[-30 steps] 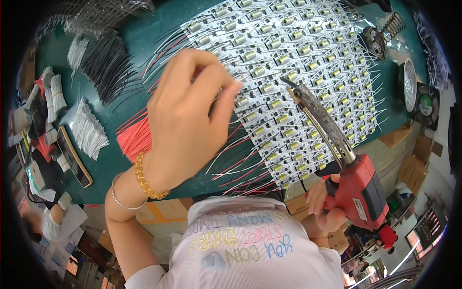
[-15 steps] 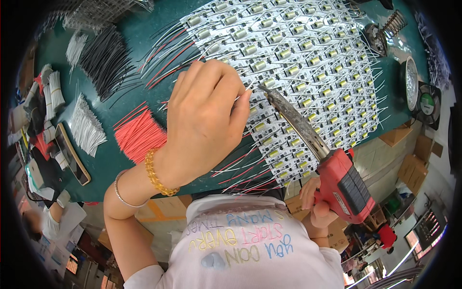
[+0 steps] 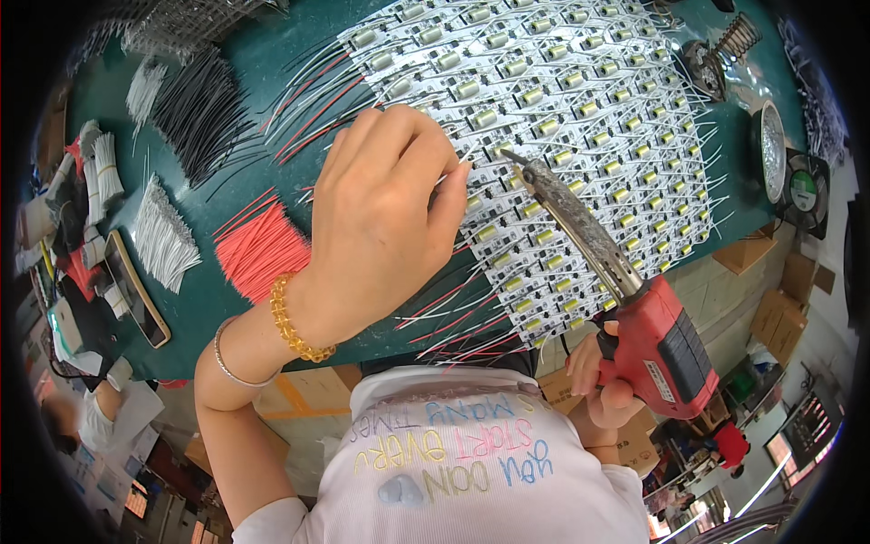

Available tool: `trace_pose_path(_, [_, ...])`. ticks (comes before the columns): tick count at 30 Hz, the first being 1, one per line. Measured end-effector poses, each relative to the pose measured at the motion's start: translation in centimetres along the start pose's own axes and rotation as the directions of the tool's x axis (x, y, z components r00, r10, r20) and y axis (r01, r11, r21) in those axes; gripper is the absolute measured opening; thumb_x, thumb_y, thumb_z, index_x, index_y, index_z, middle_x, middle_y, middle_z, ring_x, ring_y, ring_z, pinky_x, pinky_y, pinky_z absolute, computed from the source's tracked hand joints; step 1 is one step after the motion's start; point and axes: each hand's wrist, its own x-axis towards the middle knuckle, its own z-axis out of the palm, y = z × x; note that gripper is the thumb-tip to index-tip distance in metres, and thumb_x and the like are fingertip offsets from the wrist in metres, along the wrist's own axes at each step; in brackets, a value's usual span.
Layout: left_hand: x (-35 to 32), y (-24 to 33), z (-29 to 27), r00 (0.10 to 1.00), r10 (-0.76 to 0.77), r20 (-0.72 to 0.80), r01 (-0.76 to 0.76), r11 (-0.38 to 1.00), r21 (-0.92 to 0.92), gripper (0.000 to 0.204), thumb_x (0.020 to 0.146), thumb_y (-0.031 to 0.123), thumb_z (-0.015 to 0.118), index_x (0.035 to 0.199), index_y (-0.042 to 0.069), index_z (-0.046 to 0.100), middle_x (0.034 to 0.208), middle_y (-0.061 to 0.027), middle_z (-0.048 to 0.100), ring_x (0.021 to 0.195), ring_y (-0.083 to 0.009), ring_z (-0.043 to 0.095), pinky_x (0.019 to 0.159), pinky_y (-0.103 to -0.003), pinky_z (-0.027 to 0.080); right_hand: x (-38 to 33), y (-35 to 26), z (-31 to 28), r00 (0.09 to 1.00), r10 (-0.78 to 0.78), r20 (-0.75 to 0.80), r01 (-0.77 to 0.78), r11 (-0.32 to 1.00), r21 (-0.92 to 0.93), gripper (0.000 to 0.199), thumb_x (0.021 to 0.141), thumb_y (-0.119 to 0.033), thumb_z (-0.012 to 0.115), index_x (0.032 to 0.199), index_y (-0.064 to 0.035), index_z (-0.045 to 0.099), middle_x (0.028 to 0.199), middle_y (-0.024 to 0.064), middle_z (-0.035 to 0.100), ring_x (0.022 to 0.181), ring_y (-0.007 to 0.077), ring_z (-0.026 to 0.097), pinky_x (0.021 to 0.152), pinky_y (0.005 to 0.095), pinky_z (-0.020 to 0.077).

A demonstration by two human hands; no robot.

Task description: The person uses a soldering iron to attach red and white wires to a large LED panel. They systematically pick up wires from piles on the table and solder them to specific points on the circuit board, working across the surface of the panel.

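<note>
My left hand point(image 3: 385, 213) is held over the left part of a panel of white circuit boards point(image 3: 497, 80), thumb and forefinger pinched together. A thin white wire point(image 3: 468, 155) pokes out from between those fingertips. My right hand point(image 3: 600, 385) is closed round the handle of a red and black soldering gun point(image 3: 666, 349), low on the right. Its dark tip points up and left over the boards, a little to the right of the wire end and apart from it. Rows of yellow-green cylindrical parts and many soldered wires cover the panel.
Bundles of red wires point(image 3: 263, 252), white wires point(image 3: 165, 238) and black wires point(image 3: 201, 118) lie on the green table at left. Beyond them is a phone point(image 3: 136, 288). A spring holder point(image 3: 739, 41), a round metal dish point(image 3: 772, 154) and a small fan point(image 3: 805, 195) stand at right.
The soldering gun in my right hand has moved slightly to the right, its tip drawing away from the wire end. My left hand has barely shifted and keeps its pinch.
</note>
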Motion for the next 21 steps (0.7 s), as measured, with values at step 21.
trace_pose_path(21, [-1.2,1.8,0.2,0.989,-0.096,0.109,0.102,0.994,-0.044,0.016,0.077,0.004,0.071,0.07,0.006,0.057,0.063,-0.0016,0.054,0.059,-0.0158,0.051,0.064,-0.03,0.035,-1.3,-0.7,1.2,0.994,0.107,-0.005,-0.102,0.96,0.26,0.072,0.082,-0.054,0.06,0.122,0.0049,0.046,0.063,0.0025,0.048,0.054,0.0161,0.046,0.056,0.0296,0.0395])
